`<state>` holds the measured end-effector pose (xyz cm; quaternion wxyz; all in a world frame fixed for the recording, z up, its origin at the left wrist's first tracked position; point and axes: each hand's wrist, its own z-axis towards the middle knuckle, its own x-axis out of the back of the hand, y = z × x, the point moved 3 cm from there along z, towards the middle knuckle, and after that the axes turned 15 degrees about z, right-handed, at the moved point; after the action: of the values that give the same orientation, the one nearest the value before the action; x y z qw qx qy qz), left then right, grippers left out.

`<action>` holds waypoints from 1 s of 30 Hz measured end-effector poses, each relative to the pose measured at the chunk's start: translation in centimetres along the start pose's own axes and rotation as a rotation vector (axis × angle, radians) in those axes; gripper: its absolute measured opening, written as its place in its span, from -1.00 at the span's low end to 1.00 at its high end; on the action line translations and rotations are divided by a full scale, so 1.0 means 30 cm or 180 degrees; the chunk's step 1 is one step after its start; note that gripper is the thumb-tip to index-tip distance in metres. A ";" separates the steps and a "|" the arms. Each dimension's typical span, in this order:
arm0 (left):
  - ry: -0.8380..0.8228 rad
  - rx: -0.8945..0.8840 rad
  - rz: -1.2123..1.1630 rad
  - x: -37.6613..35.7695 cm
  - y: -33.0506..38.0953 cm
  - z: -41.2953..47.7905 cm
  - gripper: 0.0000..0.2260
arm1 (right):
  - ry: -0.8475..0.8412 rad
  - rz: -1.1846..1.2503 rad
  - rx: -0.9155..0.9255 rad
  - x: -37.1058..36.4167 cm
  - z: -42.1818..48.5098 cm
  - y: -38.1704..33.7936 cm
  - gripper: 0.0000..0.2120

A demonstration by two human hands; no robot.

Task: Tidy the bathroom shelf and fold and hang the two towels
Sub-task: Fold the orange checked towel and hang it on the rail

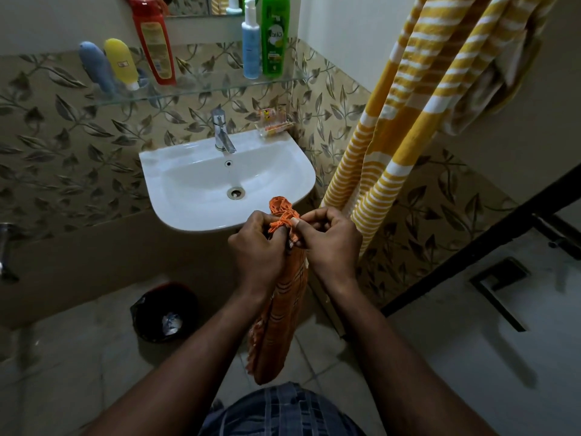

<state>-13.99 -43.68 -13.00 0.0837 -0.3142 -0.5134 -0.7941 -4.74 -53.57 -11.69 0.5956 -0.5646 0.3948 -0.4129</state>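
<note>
1. Glass shelf [207, 81], left end: a blue bottle [96, 66] and a yellow bottle [121, 62] stand cap-down, side by side and leaning. A tall red bottle [154, 42] stands just to their right.
2. Floor, lower left: a dark waste bin [165, 311] with a black liner sits below the sink, with crumpled scraps inside.
3. White sink [188, 184]: mounted on the leaf-patterned wall under the shelf. A chrome faucet [221, 132] stands at its rear centre.
4. Shelf, right end: a light-blue bottle [250, 42] and a green bottle [275, 36] stand upright, touching or nearly so.
5. A clear soap dish [273, 122] is on the rear right corner of the sink.
6. Left hand [257, 247]: fingers curled together, gripping the bunched upper part of the orange towel [279, 309].
7. Orange towel: gathered into a narrow bundle, held in front of the sink's front rim. Its top loop protrudes above both hands and the rest hangs between the forearms, clear of the floor.
8. Right hand [330, 243]: thumb and forefinger pinch the towel's fringed edge just beside the left hand, with the other fingers curled beneath.
9. Yellow striped towel [424, 105]: hangs in long folds right of the sink. Its upper support is out of view.
</note>
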 end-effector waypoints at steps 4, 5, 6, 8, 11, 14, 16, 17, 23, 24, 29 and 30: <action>-0.0156 0.0156 0.0007 -0.017 -0.016 0.000 -0.94 | -0.0056 0.0149 -0.0091 -0.004 -0.001 0.015 -0.89; -0.0230 0.0198 -0.0039 -0.025 -0.023 -0.001 -0.92 | -0.0075 0.0246 -0.0178 -0.001 0.001 0.019 -0.91; -0.0291 0.0190 -0.0058 -0.031 -0.025 -0.004 -0.89 | -0.0101 0.0325 -0.0262 0.002 0.003 0.022 -0.90; -0.0335 0.0150 -0.0074 -0.033 -0.022 -0.011 -0.87 | -0.0159 0.0471 -0.0433 0.005 0.009 0.027 -0.85; -0.0315 0.0110 -0.0158 -0.028 -0.014 -0.016 -0.93 | -0.0148 0.0709 -0.0629 0.003 0.010 0.036 -0.83; -0.0313 0.0074 -0.0206 -0.031 -0.019 -0.018 -0.93 | -0.0088 0.0962 -0.0840 0.004 0.012 0.032 -0.82; -0.0364 -0.0024 -0.0263 -0.032 -0.030 -0.011 -0.91 | -0.0069 0.1237 -0.1011 -0.001 0.010 0.023 -0.83; -0.0414 -0.0095 -0.0294 -0.031 -0.035 -0.007 -0.89 | -0.0048 0.1348 -0.1077 -0.003 0.008 0.020 -0.85; -0.0692 -0.0412 -0.0342 -0.028 -0.041 -0.006 -0.71 | 0.0026 0.1248 -0.1120 0.006 0.018 0.026 -0.89; -0.0574 -0.0385 -0.0341 -0.025 -0.041 0.000 -0.77 | -0.0053 0.1151 -0.1109 0.005 0.018 0.023 -0.88; -0.0668 -0.0501 -0.0394 0.006 -0.044 0.041 -0.92 | -0.0261 0.0365 -0.0504 0.056 0.084 -0.020 -0.87; -0.0783 -0.0601 -0.0345 0.019 -0.043 0.048 -0.92 | -0.0137 0.0066 -0.0192 0.079 0.118 -0.037 -0.87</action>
<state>-14.45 -41.73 -13.26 -0.0527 -0.3874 -0.4591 -0.7978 -0.66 -54.61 -10.42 0.5909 -0.5870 0.4001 -0.3824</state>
